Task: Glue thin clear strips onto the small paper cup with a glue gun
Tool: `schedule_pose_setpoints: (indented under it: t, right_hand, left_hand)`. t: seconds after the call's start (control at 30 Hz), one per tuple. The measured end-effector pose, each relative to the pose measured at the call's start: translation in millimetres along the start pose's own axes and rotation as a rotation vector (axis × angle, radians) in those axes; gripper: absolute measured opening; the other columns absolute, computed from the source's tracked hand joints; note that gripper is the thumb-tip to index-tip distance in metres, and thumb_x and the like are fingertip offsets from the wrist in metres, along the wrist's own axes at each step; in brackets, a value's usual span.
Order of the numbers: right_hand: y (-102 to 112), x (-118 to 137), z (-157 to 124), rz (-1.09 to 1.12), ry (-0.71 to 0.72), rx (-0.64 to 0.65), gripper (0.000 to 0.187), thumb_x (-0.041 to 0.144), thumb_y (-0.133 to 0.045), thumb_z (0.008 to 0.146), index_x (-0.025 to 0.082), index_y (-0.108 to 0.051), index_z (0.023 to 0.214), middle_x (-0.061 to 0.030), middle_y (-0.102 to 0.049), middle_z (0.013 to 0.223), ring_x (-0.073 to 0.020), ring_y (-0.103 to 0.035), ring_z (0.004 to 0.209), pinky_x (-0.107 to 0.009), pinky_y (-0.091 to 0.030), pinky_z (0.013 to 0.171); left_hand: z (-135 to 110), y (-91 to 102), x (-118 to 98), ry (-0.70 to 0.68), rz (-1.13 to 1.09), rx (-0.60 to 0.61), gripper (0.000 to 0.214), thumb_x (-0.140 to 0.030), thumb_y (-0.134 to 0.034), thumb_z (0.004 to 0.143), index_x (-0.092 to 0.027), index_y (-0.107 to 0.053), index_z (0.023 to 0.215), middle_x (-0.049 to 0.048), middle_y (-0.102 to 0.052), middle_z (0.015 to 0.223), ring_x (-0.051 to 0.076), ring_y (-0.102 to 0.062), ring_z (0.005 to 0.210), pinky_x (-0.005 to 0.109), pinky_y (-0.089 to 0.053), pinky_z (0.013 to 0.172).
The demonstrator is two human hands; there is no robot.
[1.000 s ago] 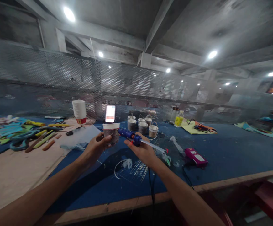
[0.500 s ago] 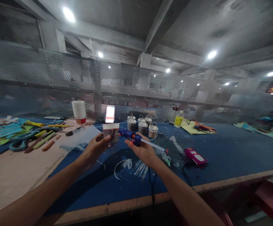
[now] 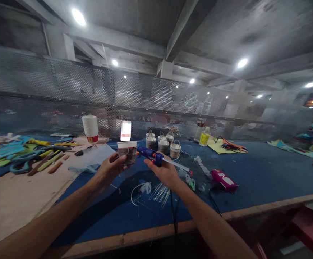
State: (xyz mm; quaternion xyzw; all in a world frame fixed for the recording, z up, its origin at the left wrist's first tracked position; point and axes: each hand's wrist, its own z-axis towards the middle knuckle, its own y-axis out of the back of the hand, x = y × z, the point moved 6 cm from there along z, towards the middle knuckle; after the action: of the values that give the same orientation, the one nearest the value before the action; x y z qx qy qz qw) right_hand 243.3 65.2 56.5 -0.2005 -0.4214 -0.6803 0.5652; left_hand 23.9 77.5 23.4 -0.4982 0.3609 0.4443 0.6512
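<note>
**One wrapped cup [image 3: 128, 153] and one glue gun [image 3: 156, 157] held over a blue tabletop [image 3: 264, 167]**

At the far left, scissors [image 3: 24, 165] with blue-green handles lie near a pinkish board [image 3: 16, 205]. Next come brown and green sticks [image 3: 44, 161], then a stack of white paper cups [image 3: 90, 126], upright, near the perforated metal screen [image 3: 145, 95]. A pale sheet [image 3: 99, 154] lies in front of the stack.

The left hand [image 3: 110, 169] grasps the wrapped cup from its left side, thumb across the near face. The cup is upright in the air, white at the rim, dark brown below. Beyond it glows a bright panel [image 3: 126, 130].

Just to the cup's right, the glue gun's tip points at its side; whether they touch, I cannot tell. The right hand [image 3: 165, 173] is closed around the blue gun, and a clear glue stick [image 3: 175, 164] juts from its rear. Thin strands [image 3: 160, 196] lie below that hand; small buckets [image 3: 163, 145] with looped handles stand behind it.

Farther right are a yellow-labelled bottle [image 3: 205, 137], a magenta device [image 3: 224, 180], yellow paper [image 3: 217, 146] and, lowest, a red stool [image 3: 308, 230].
</note>
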Motion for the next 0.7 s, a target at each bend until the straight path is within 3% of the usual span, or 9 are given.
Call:
schedule_pose_setpoints:
  t: [0.33, 0.57, 0.7]
  right_hand:
    - [1, 0, -1, -0.027, 0.0, -0.002, 0.042, 0.062, -0.07, 0.092, 0.021, -0.075, 0.102, -0.0028, -0.073, 0.091, -0.0213, -0.063, 0.082, -0.033, -0.051, 0.077]
    - [1, -3, 2, -0.034, 0.033, -0.041, 0.04, 0.062, -0.071, 0.092, 0.022, -0.075, 0.096, -0.0034, -0.075, 0.092, -0.0227, -0.065, 0.087, -0.034, -0.053, 0.078]
    - [1, -12, 4, -0.015, -0.028, -0.063, 0.041, 0.064, -0.07, 0.091, 0.023, -0.073, 0.091, -0.0009, -0.07, 0.075, -0.0214, -0.064, 0.074, -0.033, -0.052, 0.072]
  left_hand:
    - [-1, 0.5, 0, 0.015, -0.023, 0.013, 0.049, -0.039, -0.091, 0.08, -0.017, -0.08, 0.122, 0.0155, -0.082, 0.123, 0.032, -0.077, 0.114, 0.042, -0.061, 0.098]
    - [3, 6.8, 4, 0.015, -0.027, 0.007, 0.048, -0.041, -0.092, 0.077, -0.02, -0.081, 0.118, 0.0143, -0.082, 0.124, 0.032, -0.078, 0.112, 0.04, -0.063, 0.096]
    - [4, 7.5, 4, 0.016, -0.062, 0.014, 0.044, -0.038, -0.091, 0.078, -0.021, -0.082, 0.118, 0.0125, -0.081, 0.127, 0.03, -0.077, 0.114, 0.037, -0.062, 0.099]
